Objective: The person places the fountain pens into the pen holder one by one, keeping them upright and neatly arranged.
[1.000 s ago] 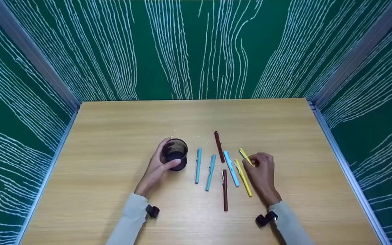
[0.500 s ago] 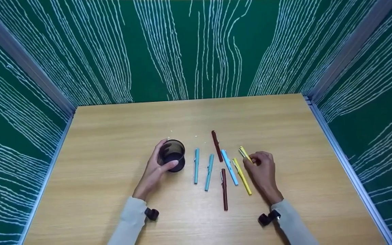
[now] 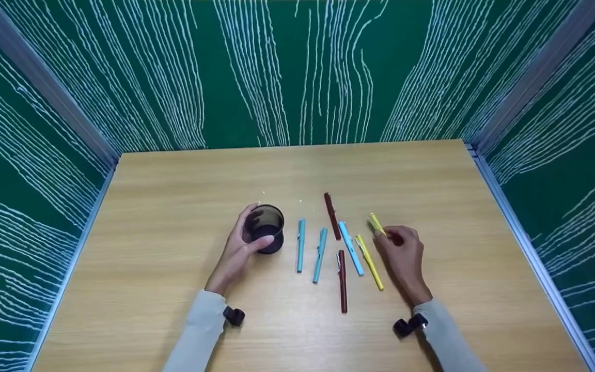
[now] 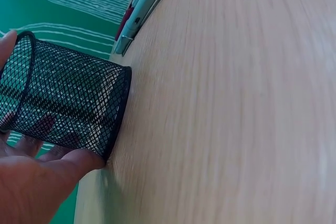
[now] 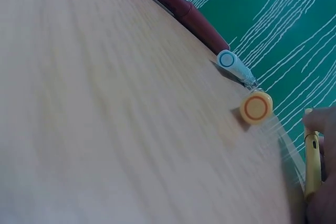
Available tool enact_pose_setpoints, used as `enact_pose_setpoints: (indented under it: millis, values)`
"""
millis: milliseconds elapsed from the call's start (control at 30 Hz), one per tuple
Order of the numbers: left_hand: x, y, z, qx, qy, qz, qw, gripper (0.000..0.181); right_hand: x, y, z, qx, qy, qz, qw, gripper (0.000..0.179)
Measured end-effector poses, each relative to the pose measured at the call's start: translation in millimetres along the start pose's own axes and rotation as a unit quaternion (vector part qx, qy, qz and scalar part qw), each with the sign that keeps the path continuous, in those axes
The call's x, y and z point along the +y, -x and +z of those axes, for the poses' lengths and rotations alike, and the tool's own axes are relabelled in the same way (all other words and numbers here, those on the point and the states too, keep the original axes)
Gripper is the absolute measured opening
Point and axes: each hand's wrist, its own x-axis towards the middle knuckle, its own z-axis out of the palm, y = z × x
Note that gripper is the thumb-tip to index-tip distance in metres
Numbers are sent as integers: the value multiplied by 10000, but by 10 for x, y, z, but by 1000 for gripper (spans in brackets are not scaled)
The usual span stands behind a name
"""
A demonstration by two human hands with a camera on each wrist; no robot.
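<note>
My left hand (image 3: pixel 236 252) grips a black mesh pen cup (image 4: pixel 68 93) from its left side, thumb at the near rim. The cup stands upright on the wooden table, and no pens show inside it. On the right, my right hand (image 3: pixel 402 254) pinches a yellow pen (image 3: pixel 376 223); in the right wrist view this pen (image 5: pixel 313 163) runs along the fingers. Just left of that hand lies a second yellow pen (image 3: pixel 370 262). Between the hands lie a light blue pen (image 3: pixel 351 249), two teal pens, one (image 3: pixel 301 245) nearer the cup and one (image 3: pixel 320 256) beside it, and two dark red pens.
One dark red pen (image 3: pixel 332 217) lies farther back, the other (image 3: pixel 342 281) nearer the front. Small white specks dot the table (image 3: pixel 184 196) behind the cup. Green walls (image 3: pixel 256 77) with white wavy lines enclose the back and sides.
My right hand has lifted the yellow pen slightly and shifted it a little to the right, away from the other yellow pen. My left hand keeps its hold on the cup.
</note>
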Motion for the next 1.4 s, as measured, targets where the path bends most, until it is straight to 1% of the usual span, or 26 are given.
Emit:
enact_pose_setpoints:
  millis: [133, 267, 433, 533, 633, 700, 867, 1067, 1133, 1200, 1400]
  values:
    - [-11, -29, 10, -19, 3, 34, 10000, 92, 17, 11, -14, -24, -15, 66, 10000, 19]
    - [-7, -27, -3, -27, -18, 55, 10000, 93, 6, 20, -5, -40, -58, 133, 9999, 21]
    - [-5, -6, -19, -17, -43, 82, 10000, 92, 5, 35, 15, 119, -195, 231, 9995, 26]
    - [0, -2, -28, 14, -98, 91, 9999, 92, -3, 38, 22, 219, -335, 226, 9989, 28]
    - [3, 1, -26, -3, -59, 98, 9999, 92, -36, 45, 18, 251, -320, 179, 9990, 30]
    - [2, 0, -21, -43, -77, 95, 9999, 92, -65, 33, 12, 304, -319, 83, 9990, 29]
    - [-7, -12, -20, -99, -23, 89, 9999, 92, -183, -44, 11, 314, -466, -128, 9983, 22]
    - [-11, -8, -34, -104, -62, 147, 9998, 89, -400, -95, -26, -47, -489, 53, 9988, 25]
    - [-8, -9, -38, -119, -76, 160, 9998, 89, -469, -114, -37, -145, -497, 48, 9986, 26]
    - [-4, -13, -38, -104, -120, 134, 9998, 89, -532, -141, -44, -200, -527, -44, 9984, 25]
    - [11, -12, -29, -68, -214, 42, 9997, 91, -715, -236, -47, -196, -499, -403, 9978, 19]
